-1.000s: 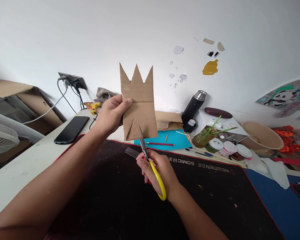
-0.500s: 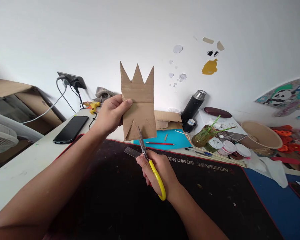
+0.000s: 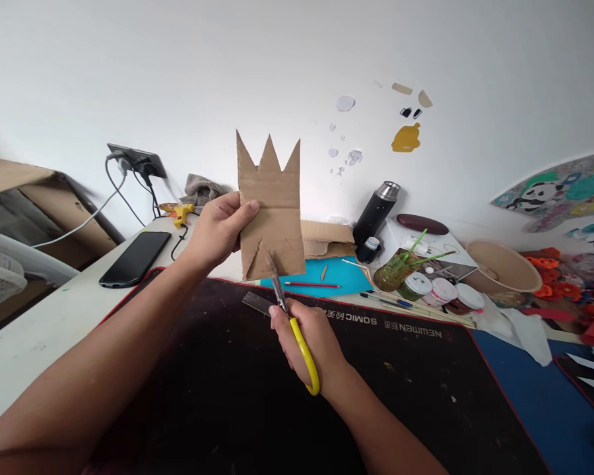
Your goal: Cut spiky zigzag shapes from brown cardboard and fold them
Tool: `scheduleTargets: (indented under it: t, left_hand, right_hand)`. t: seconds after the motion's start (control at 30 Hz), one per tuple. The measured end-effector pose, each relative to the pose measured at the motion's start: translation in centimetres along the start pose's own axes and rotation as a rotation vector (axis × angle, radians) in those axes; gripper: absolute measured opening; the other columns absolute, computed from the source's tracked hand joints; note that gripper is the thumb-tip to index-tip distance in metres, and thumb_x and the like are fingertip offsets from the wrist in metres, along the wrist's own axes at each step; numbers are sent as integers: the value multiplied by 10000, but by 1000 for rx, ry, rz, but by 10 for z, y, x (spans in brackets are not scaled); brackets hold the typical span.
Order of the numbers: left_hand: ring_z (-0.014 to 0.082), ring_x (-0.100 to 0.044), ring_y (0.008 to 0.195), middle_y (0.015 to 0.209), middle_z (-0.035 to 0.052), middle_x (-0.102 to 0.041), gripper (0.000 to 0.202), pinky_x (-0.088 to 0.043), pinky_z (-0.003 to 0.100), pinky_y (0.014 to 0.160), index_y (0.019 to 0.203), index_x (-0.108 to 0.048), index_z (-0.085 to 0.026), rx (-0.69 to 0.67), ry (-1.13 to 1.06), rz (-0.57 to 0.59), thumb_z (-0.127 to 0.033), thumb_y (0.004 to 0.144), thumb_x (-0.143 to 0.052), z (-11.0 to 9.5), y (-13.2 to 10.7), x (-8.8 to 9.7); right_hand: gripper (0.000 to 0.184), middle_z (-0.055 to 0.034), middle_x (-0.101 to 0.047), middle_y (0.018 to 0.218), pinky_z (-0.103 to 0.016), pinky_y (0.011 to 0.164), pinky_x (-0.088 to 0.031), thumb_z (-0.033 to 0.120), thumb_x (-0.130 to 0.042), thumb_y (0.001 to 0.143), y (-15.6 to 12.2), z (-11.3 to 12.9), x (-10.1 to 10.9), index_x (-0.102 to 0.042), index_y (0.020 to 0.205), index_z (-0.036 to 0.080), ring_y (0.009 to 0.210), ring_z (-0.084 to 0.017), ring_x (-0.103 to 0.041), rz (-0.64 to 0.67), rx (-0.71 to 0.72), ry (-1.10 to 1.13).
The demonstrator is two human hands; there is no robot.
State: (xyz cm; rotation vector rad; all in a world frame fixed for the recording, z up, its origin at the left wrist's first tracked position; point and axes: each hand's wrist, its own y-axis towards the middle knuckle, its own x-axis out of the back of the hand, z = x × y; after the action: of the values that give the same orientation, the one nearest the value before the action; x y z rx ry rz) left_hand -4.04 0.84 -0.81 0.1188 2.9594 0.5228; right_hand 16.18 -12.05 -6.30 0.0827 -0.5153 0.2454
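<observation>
My left hand [image 3: 222,224] pinches the left edge of a brown piece of cardboard [image 3: 274,204], thumb on the near face. Three pointed teeth crown the upright piece, and a zigzag line with a slit on the left shows near its bottom edge. My right hand [image 3: 309,343] is closed around yellow-handled scissors [image 3: 304,359]. Their blades point up at the bottom edge, one lying over the cardboard's near face; the other blade is mostly hidden.
A black desk mat [image 3: 257,382] lies below my hands. Behind are a red pencil [image 3: 311,285] on blue paper, a black thermos [image 3: 376,211], a jar with brushes [image 3: 393,270] and paint pots. A phone [image 3: 135,259] and a yellow glue gun [image 3: 179,212] are left.
The view has shifted slightly, moving the background a little left. The scissor blades have gone slightly further up over the cardboard. Both grips are unchanged.
</observation>
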Motion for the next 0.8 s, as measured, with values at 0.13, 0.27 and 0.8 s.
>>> scheduleTargets:
  t: [0.13, 0.27, 0.8]
  left_hand:
    - [155, -599, 571, 666, 22, -676, 364, -440, 251, 478, 1000, -753, -178, -9, 6, 18, -514, 890, -844, 1, 0, 1]
    - [153, -596, 564, 658, 22, -670, 347, -440, 248, 471, 969, -751, -188, -13, 8, 24, -513, 892, -843, 2, 1, 3]
    - [184, -628, 587, 665, 26, -678, 407, -461, 278, 495, 959, -748, -215, -2, 49, 19, -597, 860, -843, 2, 1, 3]
  right_hand:
    - [369, 5, -586, 631, -275, 583, -366, 461, -520, 1044, 0, 4, 2, -578, 764, 227, 587, -154, -527, -19, 13, -52]
    - [343, 10, -582, 631, -270, 585, -360, 429, -538, 1031, 1, 5, 4, -562, 754, 227, 585, -149, -510, -22, 25, -49]
    - [443, 29, -641, 657, -232, 539, -493, 666, -689, 980, 1, -3, 3, -666, 953, 224, 524, -141, -645, 119, -81, 205]
